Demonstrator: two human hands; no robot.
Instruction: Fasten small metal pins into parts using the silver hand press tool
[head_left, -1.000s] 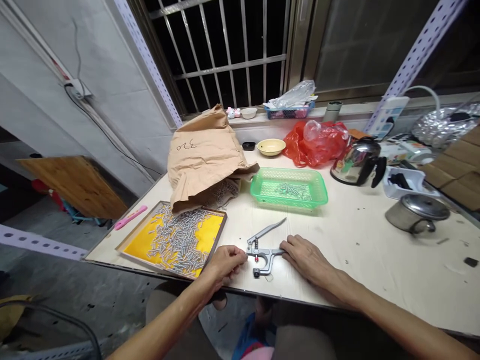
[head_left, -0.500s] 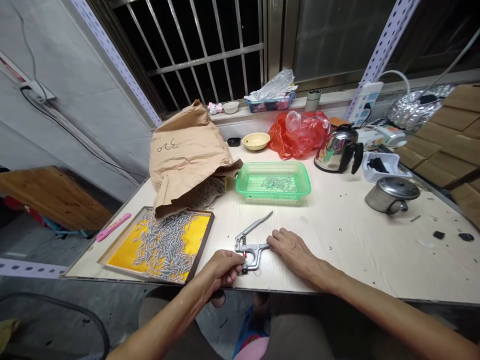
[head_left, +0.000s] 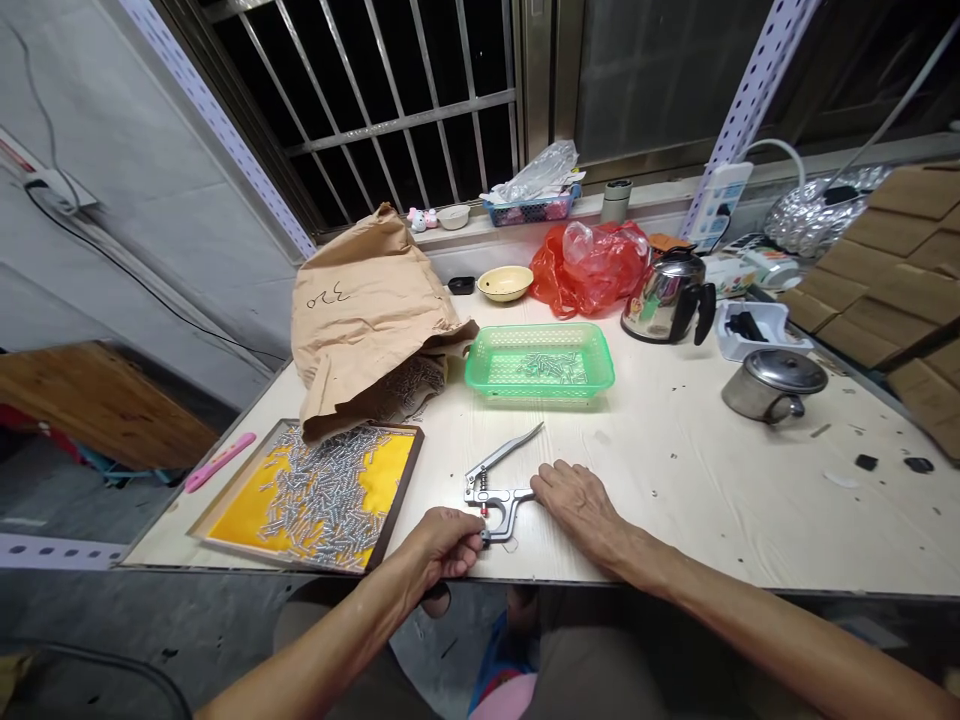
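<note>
Watching remotely, I see the pliers low in the frame's centre, the right hand gripping their handle, the left hand pinched closed at the lower tip, on what I can't tell. Pressing the raised lever could nip those fingertips.

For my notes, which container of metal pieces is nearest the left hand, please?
The yellow-lined tray, just beside the left hand; the green basket and paper bag sit farther back.
</note>
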